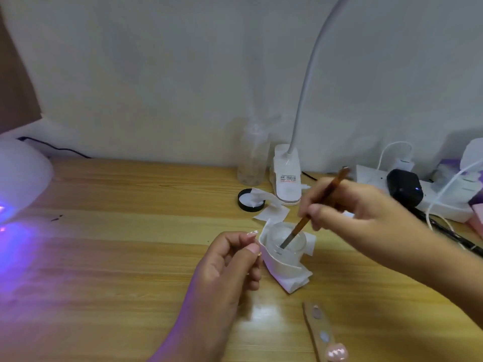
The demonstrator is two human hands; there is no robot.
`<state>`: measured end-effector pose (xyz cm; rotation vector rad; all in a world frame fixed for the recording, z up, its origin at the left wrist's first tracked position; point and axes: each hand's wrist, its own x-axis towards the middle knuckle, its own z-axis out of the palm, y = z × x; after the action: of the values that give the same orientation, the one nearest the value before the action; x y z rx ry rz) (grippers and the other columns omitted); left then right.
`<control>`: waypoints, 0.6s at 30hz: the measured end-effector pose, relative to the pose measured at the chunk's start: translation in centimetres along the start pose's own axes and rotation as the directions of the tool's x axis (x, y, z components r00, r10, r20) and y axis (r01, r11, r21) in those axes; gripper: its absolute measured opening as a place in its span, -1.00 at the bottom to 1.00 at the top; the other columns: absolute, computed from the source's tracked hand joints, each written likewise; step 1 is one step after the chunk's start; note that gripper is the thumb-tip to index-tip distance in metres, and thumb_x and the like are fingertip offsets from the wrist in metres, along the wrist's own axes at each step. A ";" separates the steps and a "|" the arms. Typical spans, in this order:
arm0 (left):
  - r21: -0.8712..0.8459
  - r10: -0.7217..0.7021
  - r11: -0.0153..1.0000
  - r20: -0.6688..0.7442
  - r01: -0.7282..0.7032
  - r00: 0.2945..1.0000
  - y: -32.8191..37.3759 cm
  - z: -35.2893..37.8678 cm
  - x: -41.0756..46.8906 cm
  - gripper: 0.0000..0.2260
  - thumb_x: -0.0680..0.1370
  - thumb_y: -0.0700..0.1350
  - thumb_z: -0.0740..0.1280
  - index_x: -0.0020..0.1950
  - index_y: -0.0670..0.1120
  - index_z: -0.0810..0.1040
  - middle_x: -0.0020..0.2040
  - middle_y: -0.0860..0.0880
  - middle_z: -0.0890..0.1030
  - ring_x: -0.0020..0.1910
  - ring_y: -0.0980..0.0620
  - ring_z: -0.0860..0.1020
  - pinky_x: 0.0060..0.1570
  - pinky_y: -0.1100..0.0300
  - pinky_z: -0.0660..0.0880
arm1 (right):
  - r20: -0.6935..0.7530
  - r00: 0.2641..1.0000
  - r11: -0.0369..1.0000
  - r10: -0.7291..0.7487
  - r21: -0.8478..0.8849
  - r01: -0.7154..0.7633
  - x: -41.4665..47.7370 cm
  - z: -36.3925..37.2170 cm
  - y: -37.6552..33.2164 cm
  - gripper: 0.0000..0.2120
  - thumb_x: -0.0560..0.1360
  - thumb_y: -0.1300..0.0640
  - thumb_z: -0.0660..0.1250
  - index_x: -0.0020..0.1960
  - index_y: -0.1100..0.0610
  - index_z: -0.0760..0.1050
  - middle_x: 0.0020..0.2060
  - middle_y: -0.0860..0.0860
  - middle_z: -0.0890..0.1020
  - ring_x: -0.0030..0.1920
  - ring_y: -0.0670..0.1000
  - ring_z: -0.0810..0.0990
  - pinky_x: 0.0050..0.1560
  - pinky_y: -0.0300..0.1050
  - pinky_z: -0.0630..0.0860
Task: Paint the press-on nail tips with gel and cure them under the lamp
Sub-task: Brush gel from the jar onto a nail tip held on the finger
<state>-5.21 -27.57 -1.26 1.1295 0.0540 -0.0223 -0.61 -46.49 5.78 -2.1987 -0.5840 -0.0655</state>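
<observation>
Right hand: fingers curled round brush, bristle end dipped into glass dish.
Left hand: apart from the right, pinching one nail tip between thumb and forefinger, just beside the dish.
Dish: sits on crumpled tissue.
Strip: further tips mounted, near edge of tabletop.
Curing lamp: far left, glowing violet.
Step, as judged: loading the brush.
Next: a light, steady stroke on the held tip, then the reach to the lamp.
</observation>
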 end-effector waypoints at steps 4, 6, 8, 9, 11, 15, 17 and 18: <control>0.018 0.006 1.000 0.014 -0.007 1.000 0.0 -0.1 -0.1 -0.91 0.27 0.01 0.50 -0.25 0.13 0.67 -0.36 0.05 0.57 -0.42 0.19 0.49 -0.41 0.38 0.44 | -0.331 0.941 0.949 0.068 0.313 0.041 -2.7 -1.1 2.6 -0.84 0.50 -0.08 0.37 -0.06 -0.02 0.66 -0.29 0.05 0.66 -0.24 -0.07 0.62 -0.17 -0.30 0.56; 0.023 0.007 1.000 0.019 -0.007 1.000 0.0 -0.1 -0.2 -0.92 0.28 0.02 0.49 -0.25 0.14 0.67 -0.35 0.05 0.57 -0.41 0.18 0.49 -0.40 0.37 0.45 | -0.375 0.918 0.923 0.127 0.383 0.029 -3.9 -1.2 3.7 -0.73 0.42 -0.16 0.37 -0.04 0.00 0.67 -0.29 0.06 0.65 -0.23 -0.03 0.61 -0.15 -0.27 0.57; 0.018 0.006 1.000 0.012 -0.007 1.000 0.0 -0.1 -0.2 -0.87 0.23 0.05 0.41 -0.25 0.13 0.67 -0.36 0.05 0.58 -0.41 0.17 0.49 -0.40 0.37 0.45 | -0.392 0.907 0.918 0.152 0.395 0.017 -4.9 -1.3 4.3 -0.58 0.33 -0.29 0.40 -0.03 0.02 0.67 -0.28 0.07 0.65 -0.22 -0.02 0.61 -0.16 -0.26 0.58; 0.016 0.005 1.000 0.009 -0.006 1.000 0.1 0.0 -0.2 -0.85 0.21 0.06 0.40 -0.26 0.13 0.67 -0.36 0.05 0.58 -0.42 0.17 0.49 -0.41 0.37 0.45 | -0.403 0.903 0.921 0.149 0.388 0.022 -5.2 -1.4 4.4 -0.52 0.31 -0.34 0.41 -0.04 0.03 0.67 -0.28 0.07 0.64 -0.23 -0.03 0.61 -0.16 -0.27 0.58; 0.025 0.003 1.000 0.009 -0.003 1.000 0.1 0.0 -0.2 -0.85 0.20 0.07 0.40 -0.27 0.13 0.67 -0.36 0.05 0.58 -0.42 0.17 0.49 -0.41 0.37 0.45 | -0.431 0.892 0.920 0.134 0.390 0.050 -5.8 -1.7 4.4 -0.50 0.30 -0.38 0.42 -0.05 0.03 0.67 -0.31 0.06 0.63 -0.25 -0.05 0.61 -0.17 -0.28 0.58; 0.034 -0.005 0.999 0.005 0.005 1.000 -0.1 0.0 -0.1 -0.84 0.20 0.06 0.41 -0.25 0.12 0.68 -0.36 0.05 0.58 -0.43 0.19 0.49 -0.41 0.37 0.46 | -0.474 0.868 0.887 0.146 0.452 0.098 -6.1 -1.1 4.6 -0.77 0.44 -0.09 0.41 -0.07 0.07 0.66 -0.29 0.05 0.64 -0.22 -0.01 0.62 -0.16 -0.27 0.57; 0.044 -0.007 0.999 0.003 0.007 1.000 -0.1 0.0 0.0 -0.88 0.24 0.00 0.50 -0.25 0.11 0.69 -0.37 0.04 0.59 -0.44 0.19 0.49 -0.42 0.37 0.46 | -0.466 0.865 0.861 0.184 0.502 0.087 -6.1 -0.1 4.8 -0.83 0.46 0.02 0.37 -0.06 0.09 0.67 -0.24 0.07 0.67 -0.20 0.01 0.66 -0.14 -0.25 0.59; 0.059 -0.003 0.998 0.004 0.002 1.000 -0.1 0.1 0.1 -0.86 0.27 -0.06 0.58 -0.25 0.10 0.69 -0.37 0.03 0.59 -0.44 0.19 0.49 -0.43 0.37 0.45 | -0.454 0.866 0.843 0.209 0.533 0.076 -6.2 0.4 4.9 -0.79 0.45 -0.03 0.41 -0.05 0.10 0.67 -0.22 0.09 0.68 -0.19 0.02 0.67 -0.13 -0.25 0.59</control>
<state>-5.14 -27.69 -1.36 1.1889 0.0514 -0.0287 -4.10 -51.27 0.46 -1.5557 -0.1867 -0.3773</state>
